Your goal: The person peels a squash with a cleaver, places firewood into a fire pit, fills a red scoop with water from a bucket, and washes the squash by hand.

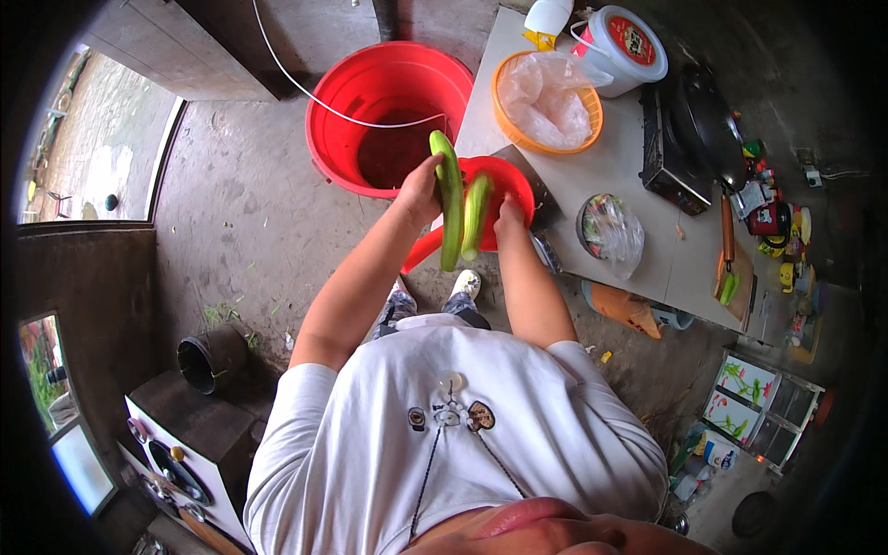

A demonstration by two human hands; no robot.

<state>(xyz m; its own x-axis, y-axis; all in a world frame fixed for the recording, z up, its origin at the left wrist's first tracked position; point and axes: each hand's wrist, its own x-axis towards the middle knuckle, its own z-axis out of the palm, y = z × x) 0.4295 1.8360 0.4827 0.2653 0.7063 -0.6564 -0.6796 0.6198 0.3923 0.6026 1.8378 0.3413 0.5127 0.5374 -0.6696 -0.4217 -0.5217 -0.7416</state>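
My left hand (421, 189) grips a long green gourd-like vegetable (451, 205), perhaps a cucumber, held nearly upright in the picture. Beside it is a second, shorter green vegetable (476, 216), slightly blurred, over the bowl of a red plastic dipper (491, 239). The dipper's handle (423, 251) sticks out toward the lower left. My right hand (510, 214) is at the right side of the dipper's bowl, its fingers mostly hidden, so its hold is unclear. Just beyond my hands, a big red plastic tub (333, 132) stands on the floor with a white hose (347, 119) running into it.
On the table (624, 166) are an orange plastic basket (506, 128) with a plastic bag, a lidded white bucket (621, 76), a bagged bowl (610, 225), a gas stove (669, 166) with a black wok (704, 125), and a cutting board (742, 277). A dark metal pipe (211, 354) sits at left.
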